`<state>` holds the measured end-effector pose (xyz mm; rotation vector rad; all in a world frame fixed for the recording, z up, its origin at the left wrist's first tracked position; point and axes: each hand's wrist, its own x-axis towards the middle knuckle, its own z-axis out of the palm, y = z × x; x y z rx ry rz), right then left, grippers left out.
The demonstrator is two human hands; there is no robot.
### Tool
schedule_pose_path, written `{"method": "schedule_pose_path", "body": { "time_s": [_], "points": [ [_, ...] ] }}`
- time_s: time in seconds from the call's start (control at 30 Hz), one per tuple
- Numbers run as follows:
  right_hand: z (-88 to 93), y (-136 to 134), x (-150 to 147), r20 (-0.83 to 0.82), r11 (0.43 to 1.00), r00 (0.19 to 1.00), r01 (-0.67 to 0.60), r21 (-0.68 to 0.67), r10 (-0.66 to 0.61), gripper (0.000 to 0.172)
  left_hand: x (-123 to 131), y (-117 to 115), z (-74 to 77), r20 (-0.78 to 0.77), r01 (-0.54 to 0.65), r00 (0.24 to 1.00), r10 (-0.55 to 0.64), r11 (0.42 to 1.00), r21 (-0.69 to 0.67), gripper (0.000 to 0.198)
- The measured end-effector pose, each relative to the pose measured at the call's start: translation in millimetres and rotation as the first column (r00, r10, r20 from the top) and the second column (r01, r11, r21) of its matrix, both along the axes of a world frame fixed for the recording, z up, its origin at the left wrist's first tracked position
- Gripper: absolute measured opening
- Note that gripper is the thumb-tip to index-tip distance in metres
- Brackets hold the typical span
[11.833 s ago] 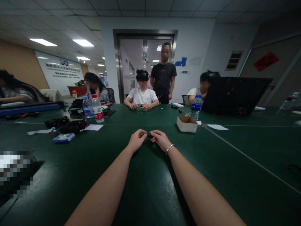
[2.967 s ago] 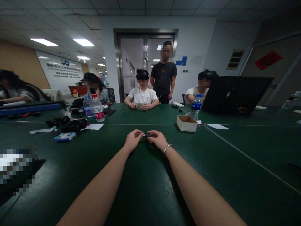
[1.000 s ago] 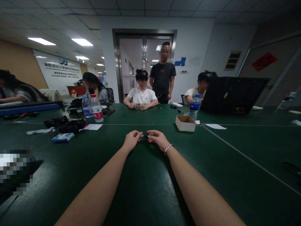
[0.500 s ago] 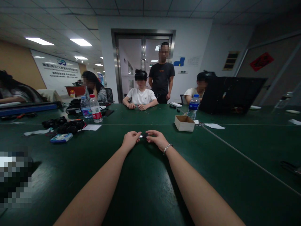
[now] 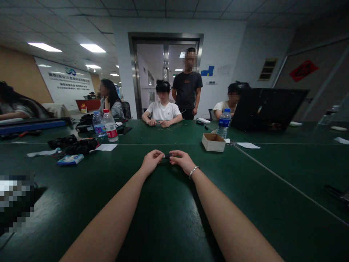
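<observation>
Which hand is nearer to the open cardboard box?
Right. The right hand is left of the cardboard box, in front of it; the left hand is farther left.

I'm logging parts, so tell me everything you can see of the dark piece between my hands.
The dark piece is short, slim and black-looking, with a paler glint at its end by the left hand. It lies roughly level, pinched at one end by the left fingertips and at the other by the right hand, low over the green table. Whether it touches the top cannot be told. It is too small and blurred to show its material or finer parts.
</observation>
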<state>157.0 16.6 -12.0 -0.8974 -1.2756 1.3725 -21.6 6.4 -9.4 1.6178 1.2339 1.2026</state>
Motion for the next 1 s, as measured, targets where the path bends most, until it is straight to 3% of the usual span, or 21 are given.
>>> {"method": "schedule_pose_path", "body": {
  "time_s": [0.43,0.6,0.77,1.0],
  "points": [
    [-2.0,3.6,0.3,0.009,0.999,1.000,0.006,-0.036,-0.006,0.016,-1.9,2.0,-1.9,0.104,0.083,0.990,-0.093,0.991,0.103,0.034],
    [-2.6,3.7,-1.0,-0.002,0.999,1.000,0.023,-0.039,-0.023,0.015,1.1,0.3,0.3,0.133,0.021,0.991,-0.020,1.000,-0.001,0.048],
    [-4.1,4.5,-0.4,-0.003,0.999,1.000,0.019,-0.030,-0.019,0.016,2.6,2.8,-2.6,-0.005,-0.040,0.999,0.039,0.994,-0.098,0.045],
    [-5.2,6.2,0.8,-0.019,0.999,1.000,0.011,-0.037,-0.012,0.016,-1.1,2.7,-4.3,0.021,0.072,0.997,-0.073,0.996,0.047,0.034]
  ]
}}
